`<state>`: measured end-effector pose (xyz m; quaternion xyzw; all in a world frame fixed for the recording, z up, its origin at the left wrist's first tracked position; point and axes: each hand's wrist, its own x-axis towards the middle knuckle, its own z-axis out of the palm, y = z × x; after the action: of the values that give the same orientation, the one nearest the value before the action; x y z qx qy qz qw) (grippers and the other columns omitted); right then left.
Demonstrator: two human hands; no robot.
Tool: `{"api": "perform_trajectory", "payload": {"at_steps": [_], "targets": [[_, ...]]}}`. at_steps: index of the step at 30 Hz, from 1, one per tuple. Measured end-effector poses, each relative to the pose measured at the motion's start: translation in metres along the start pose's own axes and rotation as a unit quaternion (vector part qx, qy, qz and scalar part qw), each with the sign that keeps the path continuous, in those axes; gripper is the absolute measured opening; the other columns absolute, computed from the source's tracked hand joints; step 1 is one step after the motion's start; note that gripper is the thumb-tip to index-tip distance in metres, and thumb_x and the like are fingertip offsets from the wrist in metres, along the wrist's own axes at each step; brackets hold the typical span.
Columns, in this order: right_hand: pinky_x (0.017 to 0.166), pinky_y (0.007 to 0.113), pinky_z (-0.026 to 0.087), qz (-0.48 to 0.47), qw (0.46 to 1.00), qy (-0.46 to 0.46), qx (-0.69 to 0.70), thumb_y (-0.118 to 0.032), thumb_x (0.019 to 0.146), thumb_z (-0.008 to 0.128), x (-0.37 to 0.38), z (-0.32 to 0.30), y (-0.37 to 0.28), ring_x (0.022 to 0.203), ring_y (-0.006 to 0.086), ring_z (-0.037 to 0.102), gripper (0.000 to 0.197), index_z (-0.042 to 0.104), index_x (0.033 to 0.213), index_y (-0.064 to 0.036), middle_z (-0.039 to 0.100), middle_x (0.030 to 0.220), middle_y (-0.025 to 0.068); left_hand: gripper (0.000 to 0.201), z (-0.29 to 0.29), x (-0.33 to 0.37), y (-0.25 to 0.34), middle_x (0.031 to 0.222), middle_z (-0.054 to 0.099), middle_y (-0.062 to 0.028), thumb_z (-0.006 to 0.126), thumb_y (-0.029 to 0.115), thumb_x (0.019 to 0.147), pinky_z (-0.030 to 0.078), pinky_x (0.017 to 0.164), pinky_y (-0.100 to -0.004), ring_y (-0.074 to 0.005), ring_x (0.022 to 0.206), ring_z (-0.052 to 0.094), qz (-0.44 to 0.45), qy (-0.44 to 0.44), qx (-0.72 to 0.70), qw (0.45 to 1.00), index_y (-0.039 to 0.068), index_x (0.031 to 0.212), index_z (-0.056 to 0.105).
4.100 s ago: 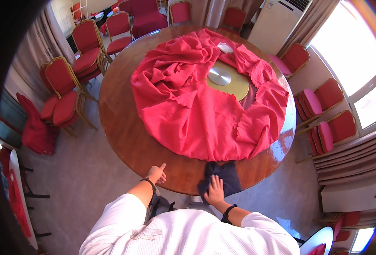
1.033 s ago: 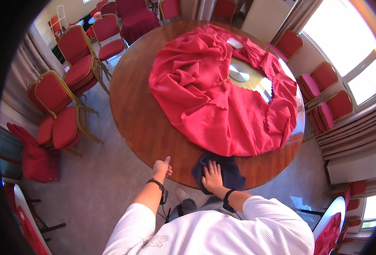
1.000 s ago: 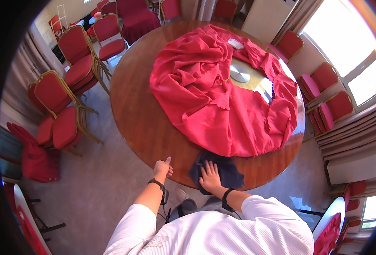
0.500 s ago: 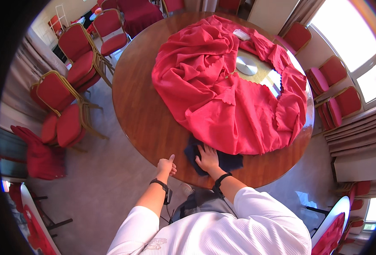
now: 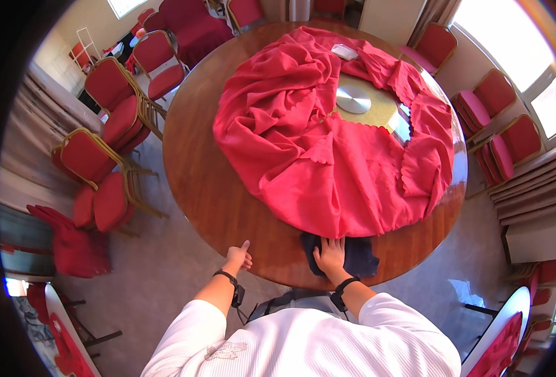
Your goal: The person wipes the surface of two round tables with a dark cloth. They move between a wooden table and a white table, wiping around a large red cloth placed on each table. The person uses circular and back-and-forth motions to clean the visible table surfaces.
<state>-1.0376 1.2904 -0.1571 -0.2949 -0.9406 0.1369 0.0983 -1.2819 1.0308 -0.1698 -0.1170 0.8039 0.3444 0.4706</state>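
Note:
A round brown wooden table (image 5: 196, 169) stands in front of me. My right hand (image 5: 332, 254) lies with its fingers stretched out on a dark navy cloth (image 5: 359, 256), pressing it against the tabletop near the front edge. The fingertips reach close to the hem of a large red tablecloth (image 5: 290, 169), which lies bunched in folds on the table's round centre part. My left hand (image 5: 239, 256) hovers by the near left edge of the table, fingers curled and thumb pointing up, with nothing visible in it.
Within the red folds a round metal disc (image 5: 353, 99) and a small clear dish (image 5: 344, 51) show. Red-padded chairs stand stacked at left (image 5: 111, 182) and along the right wall (image 5: 497, 100). Red cloth (image 5: 80, 245) hangs low at the left. White-edged tabletops flank me behind.
My right hand and the navy cloth have slid to the right along the table's front. My left hand stays near the edge, still curled. The view has shifted slightly.

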Motion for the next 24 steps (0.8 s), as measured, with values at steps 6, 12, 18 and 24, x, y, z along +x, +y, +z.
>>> {"api": "perform_trajectory", "payload": {"at_steps": [6,12,18,24], "targets": [[0.119,0.061,0.025,-0.008,1.0,-0.002,0.006,-0.036,0.083,0.063,0.003,-0.006,-0.003,0.136,0.0453,0.041,0.064,0.055,0.14,-0.0072,0.047,0.143,0.0234,0.075,-0.007,0.002,-0.004,0.065,0.07,-0.0158,0.055,0.069,0.094,0.056,0.048,-0.0384,-0.026,0.047,0.066,0.008,-0.008,-0.002,1.0,-0.003,0.076,0.068],[0.118,0.064,0.024,-0.005,1.0,0.003,0.0,-0.036,0.083,0.062,0.001,-0.001,-0.003,0.136,0.0455,0.041,0.065,0.054,0.14,-0.0069,0.045,0.145,0.0242,0.07,-0.018,0.0,0.009,0.079,0.074,-0.0174,0.051,0.064,0.098,0.059,0.058,-0.0381,-0.0272,0.063,0.072,-0.059,-0.098,-0.014,0.993,-0.003,0.087,0.069],[0.119,0.064,0.021,0.034,0.999,0.001,-0.021,-0.037,0.082,0.061,0.006,0.022,-0.028,0.135,0.0486,0.039,0.068,0.052,0.14,-0.0021,0.045,0.144,0.0254,0.06,-0.074,0.035,0.075,0.087,0.076,-0.0175,0.045,0.048,0.106,0.059,0.063,-0.0377,-0.028,0.074,0.075,0.025,-0.102,0.196,0.975,-0.005,0.095,0.071],[0.12,0.064,0.017,0.021,0.999,-0.002,-0.029,-0.037,0.083,0.059,0.033,0.056,-0.12,0.137,0.0513,0.035,0.071,0.049,0.143,0.0,0.044,0.143,0.0299,0.07,-0.122,0.073,0.106,0.077,0.073,-0.0214,0.043,0.056,0.104,0.058,0.056,-0.0396,-0.0305,0.062,0.072,0.067,-0.118,0.215,0.967,-0.006,0.087,0.071]]}}
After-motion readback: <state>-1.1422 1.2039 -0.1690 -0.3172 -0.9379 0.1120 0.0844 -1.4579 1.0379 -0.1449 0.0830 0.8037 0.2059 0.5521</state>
